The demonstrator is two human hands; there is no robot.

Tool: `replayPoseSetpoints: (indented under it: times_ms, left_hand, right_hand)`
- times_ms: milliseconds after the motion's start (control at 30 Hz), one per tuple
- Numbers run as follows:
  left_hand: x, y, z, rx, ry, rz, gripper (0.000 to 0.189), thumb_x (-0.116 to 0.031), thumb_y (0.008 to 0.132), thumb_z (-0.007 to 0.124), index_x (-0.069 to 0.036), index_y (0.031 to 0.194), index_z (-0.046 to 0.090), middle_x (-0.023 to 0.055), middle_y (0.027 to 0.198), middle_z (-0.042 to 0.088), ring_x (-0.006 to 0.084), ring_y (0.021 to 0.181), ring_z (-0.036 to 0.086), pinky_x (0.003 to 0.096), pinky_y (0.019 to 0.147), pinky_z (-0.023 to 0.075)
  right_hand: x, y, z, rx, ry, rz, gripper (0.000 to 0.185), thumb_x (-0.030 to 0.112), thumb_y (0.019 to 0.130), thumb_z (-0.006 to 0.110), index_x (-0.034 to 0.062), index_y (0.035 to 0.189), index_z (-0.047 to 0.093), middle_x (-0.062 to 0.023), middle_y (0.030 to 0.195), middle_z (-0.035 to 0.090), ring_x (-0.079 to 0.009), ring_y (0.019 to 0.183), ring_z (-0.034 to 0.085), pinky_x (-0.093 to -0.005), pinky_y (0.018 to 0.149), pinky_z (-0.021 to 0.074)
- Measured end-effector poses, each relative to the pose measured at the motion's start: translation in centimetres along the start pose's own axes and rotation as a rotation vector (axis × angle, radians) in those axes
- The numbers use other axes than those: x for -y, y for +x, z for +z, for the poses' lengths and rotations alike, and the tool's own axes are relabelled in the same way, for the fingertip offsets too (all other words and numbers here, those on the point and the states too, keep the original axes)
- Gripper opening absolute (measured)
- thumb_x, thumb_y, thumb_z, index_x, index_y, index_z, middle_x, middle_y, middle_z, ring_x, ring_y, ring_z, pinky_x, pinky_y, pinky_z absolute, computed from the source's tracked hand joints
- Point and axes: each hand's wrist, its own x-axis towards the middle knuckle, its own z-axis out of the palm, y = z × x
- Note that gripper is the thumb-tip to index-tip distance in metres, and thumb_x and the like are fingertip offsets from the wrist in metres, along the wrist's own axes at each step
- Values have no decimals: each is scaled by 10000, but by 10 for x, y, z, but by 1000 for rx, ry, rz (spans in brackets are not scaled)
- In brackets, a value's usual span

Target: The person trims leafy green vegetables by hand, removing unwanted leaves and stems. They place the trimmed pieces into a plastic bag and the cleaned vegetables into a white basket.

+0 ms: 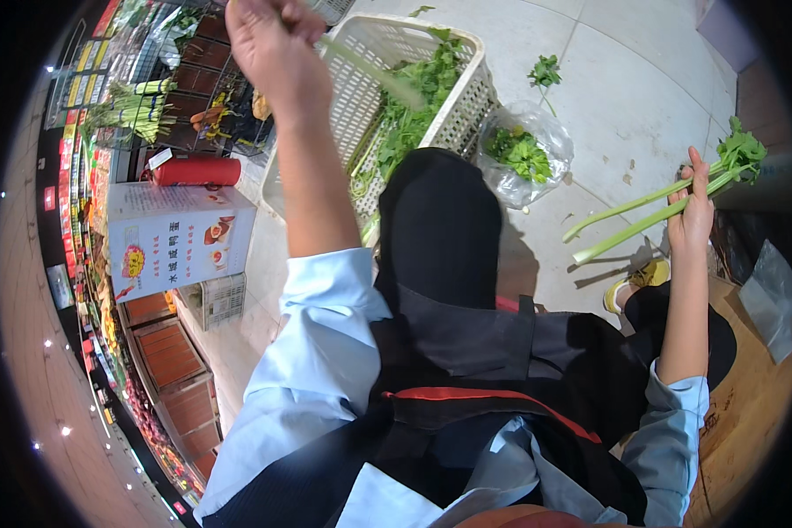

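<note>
My left hand is raised at the top of the view, its fingers closed and partly cut off by the picture's edge. From it a motion-blurred celery stalk points over a white plastic basket. Inside the basket lie leafy celery stalks. Out to the right, my right hand grips celery stalks, cut ends towards the middle and leaves outward. A clear plastic bag with celery leaves rests on the floor between my knee and that hand.
A loose celery sprig lies on the tiled floor. To the left are a red fire extinguisher, a printed box and produce shelves. A plastic bag and cardboard are at the right.
</note>
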Motion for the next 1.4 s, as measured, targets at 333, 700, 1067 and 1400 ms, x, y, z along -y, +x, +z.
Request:
replayPoseSetpoints:
  times_ms: [333,700,1067,1400]
  left_hand:
    - [96,-74,-161,165,1390,-231,418,-297,997,549,-9,1298,585,224,1272,569,320,1186,553,406,1028,420]
    - [81,-112,171,716,443,-378,573,-456,892,666,63,1136,644,178,972,688,277,911,661,367,833,520]
    - [117,-159,203,702,37,-1003,273,-267,970,654,-3,1039,670,11,856,662,85,773,545,255,755,447]
    - [138,-171,212,755,41,-1078,188,-107,977,582,21,1086,665,56,950,695,112,851,606,280,778,488]
  right_hand:
    - [-18,-18,14,89,-304,-89,427,340,1028,551,76,1364,565,78,806,496,-2,584,322,-184,499,268]
    - [-28,-32,23,351,-518,-114,402,455,947,644,75,1062,708,56,789,598,-17,649,438,-195,558,299]
    - [-25,-48,5,436,-441,135,379,404,965,637,64,1130,667,24,870,649,-34,712,447,-199,624,351]
    - [-21,-35,-15,341,-509,231,382,422,956,633,68,1099,650,17,936,643,-38,873,520,-229,713,389]
